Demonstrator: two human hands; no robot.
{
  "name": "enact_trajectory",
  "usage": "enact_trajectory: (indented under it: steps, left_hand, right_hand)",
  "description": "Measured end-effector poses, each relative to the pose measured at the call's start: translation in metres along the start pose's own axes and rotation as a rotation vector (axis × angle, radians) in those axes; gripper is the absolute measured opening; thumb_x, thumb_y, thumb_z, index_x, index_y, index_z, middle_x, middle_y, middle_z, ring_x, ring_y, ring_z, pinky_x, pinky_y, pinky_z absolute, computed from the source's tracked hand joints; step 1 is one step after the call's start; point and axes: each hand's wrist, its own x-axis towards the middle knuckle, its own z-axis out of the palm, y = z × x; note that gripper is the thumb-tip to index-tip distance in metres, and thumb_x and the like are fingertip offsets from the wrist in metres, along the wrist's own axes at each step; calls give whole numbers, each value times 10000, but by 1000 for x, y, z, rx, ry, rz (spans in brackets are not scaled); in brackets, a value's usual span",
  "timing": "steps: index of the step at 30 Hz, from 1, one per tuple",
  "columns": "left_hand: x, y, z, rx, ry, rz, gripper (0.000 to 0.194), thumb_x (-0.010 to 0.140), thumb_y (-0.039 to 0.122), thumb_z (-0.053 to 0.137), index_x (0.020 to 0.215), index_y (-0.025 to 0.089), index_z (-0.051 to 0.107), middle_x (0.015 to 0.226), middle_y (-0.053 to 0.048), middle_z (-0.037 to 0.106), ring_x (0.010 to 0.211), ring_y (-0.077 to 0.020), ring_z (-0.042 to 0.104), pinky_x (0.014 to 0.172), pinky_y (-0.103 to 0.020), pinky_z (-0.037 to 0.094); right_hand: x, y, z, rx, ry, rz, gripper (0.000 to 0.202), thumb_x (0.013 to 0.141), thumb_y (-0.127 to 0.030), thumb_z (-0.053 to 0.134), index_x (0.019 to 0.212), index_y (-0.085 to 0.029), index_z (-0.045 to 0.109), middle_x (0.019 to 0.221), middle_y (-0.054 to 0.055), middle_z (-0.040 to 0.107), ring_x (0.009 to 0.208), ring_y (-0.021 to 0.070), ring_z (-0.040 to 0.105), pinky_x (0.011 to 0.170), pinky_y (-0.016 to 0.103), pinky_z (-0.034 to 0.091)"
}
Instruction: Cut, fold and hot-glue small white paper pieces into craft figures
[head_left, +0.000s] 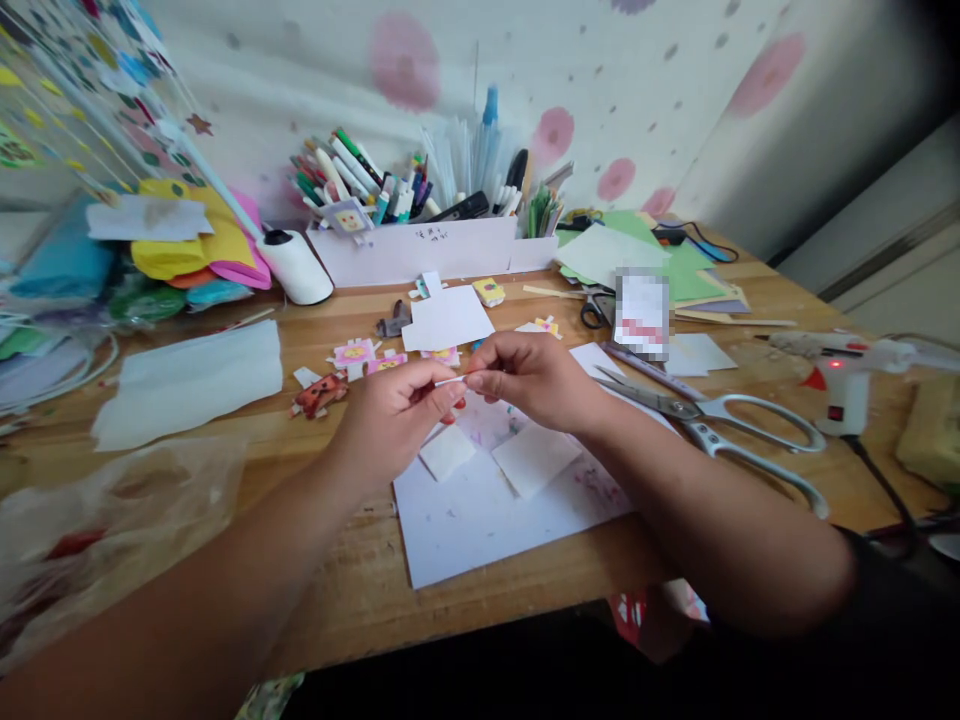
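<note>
Just above a white sheet of paper, my left hand and my right hand meet fingertip to fingertip. Both pinch a small, thin white piece, perhaps paper, that is mostly hidden by the fingers. A bit of red shows under the left fingertips. Beneath the hands, a small white paper square and a larger white paper square lie on the sheet. Past my fingers are a stepped white paper cutout and several pink paper cutouts.
Large scissors lie right of the sheet, blades partly spread. A glue gun with a lit red light stands further right. A pen holder lines the back, beside a white thread spool. A plastic bag is at left.
</note>
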Motion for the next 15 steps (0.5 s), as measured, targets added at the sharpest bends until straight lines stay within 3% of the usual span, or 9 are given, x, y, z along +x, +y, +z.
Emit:
enact_trajectory:
  steps: [7,12,15]
  left_hand:
    - [-2,1,-1,63,97,17,167,837,282,559,741,189,659,649,28,645,556,-99,590,526,-202,456]
    - [0,3,-9,13,215,1,180,837,272,560,690,186,616,580,43,573,504,-87,530,480,-200,409]
    - [1,4,-11,-7,199,-4,203,839,271,559,659,184,594,543,50,532,483,-84,482,464,-204,379]
  right_hand:
    - [2,2,-2,-39,11,-14,196,793,-326,633,755,-135,609,623,-22,538,563,91,473,530,233,371]
    - [2,-2,-16,46,125,-63,182,807,-321,626,834,-142,603,705,-1,563,602,104,504,559,249,410]
    - [0,-3,-14,78,61,-71,263,782,-369,662,909,-145,608,779,17,584,660,110,508,594,253,415]
